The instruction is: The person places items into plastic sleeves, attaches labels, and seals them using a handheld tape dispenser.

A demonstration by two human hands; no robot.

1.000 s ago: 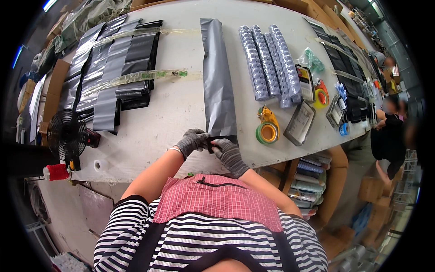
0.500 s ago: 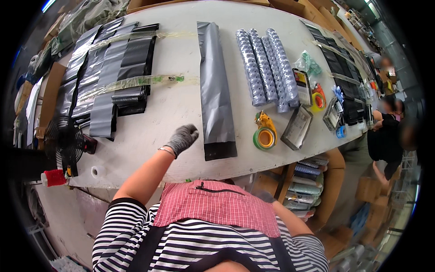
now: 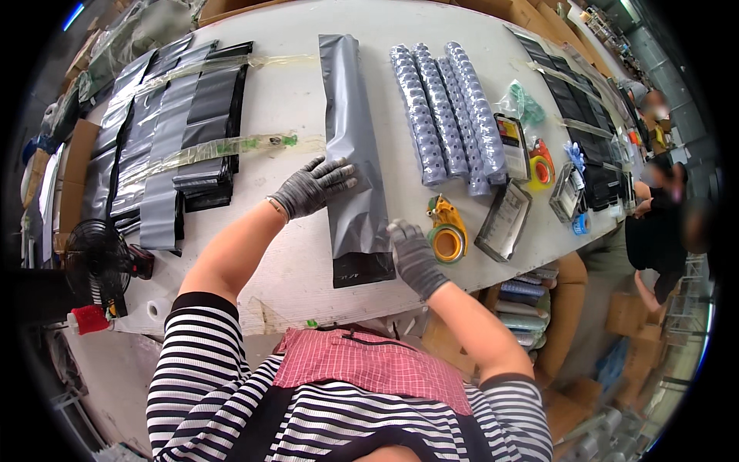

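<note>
Both hands gloved in grey. Left hand [image 3: 314, 189]: palm down, fingers extended and slightly parted, laid over the left edge of a long grey plastic bag [image 3: 357, 212]; grasps nothing. Right hand [image 3: 416, 260]: fingers extended, unclosed, beside the bag's lower right edge; contact with the edge cannot be told. Bag lies flat on the white counter [image 3: 281, 100], running from upper centre to centre of the frame, its black end nearest the person. Right of the bag, upper centre-right: four bubble-wrap rolls [image 3: 441, 115]; below them, a yellow tape dispenser [image 3: 456, 222]. Upper left: overlapping grey and black bags [image 3: 165, 127].
</note>
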